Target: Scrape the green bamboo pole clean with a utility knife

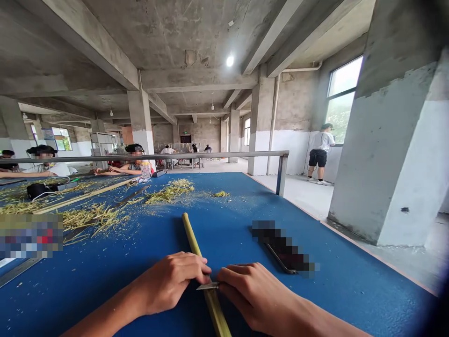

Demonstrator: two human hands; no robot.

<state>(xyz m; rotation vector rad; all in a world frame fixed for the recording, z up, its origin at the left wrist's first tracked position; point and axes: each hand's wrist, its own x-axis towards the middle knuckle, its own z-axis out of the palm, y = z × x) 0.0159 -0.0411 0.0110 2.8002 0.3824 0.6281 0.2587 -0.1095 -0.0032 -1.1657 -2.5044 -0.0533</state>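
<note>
My right hand [250,290] grips the knife [207,286] and my left hand [171,281] is curled over the stick [191,235], on the counter [140,245]'s near side, so I should press gently, fingertips off the edge.

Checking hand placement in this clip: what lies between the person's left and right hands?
In the head view, a yellow-green stick passes between the left hand and right hand, with a knife blade across it.
</note>
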